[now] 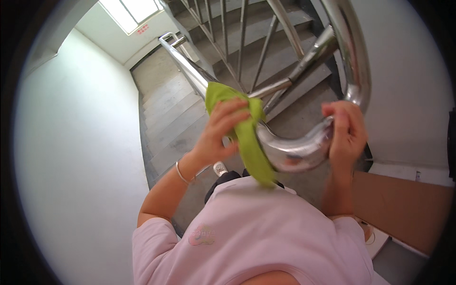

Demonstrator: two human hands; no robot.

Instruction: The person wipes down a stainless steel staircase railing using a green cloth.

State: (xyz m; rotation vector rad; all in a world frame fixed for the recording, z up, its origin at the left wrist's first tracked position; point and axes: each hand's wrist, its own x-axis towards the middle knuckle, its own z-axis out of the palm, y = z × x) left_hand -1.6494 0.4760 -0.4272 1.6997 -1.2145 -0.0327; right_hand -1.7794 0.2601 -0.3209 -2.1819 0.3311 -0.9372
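Note:
A shiny metal stair handrail (299,151) curves in front of my body at the top of the steps. My left hand (224,124) holds a green cloth (254,142) that is draped over the rail, with one end hanging towards my shirt. Further right, my right hand (345,133) is curled around the bend of the same rail. Its fingers lie over the tube, and no cloth shows in it. The part of the rail beneath the cloth is hidden.
Concrete stairs (181,124) run down on the left beside a white wall (82,142). Behind the metal balusters (244,42), another flight of steps (295,42) is visible. A brown board (402,210) stands at the lower right. A bright window (130,14) is at the top left.

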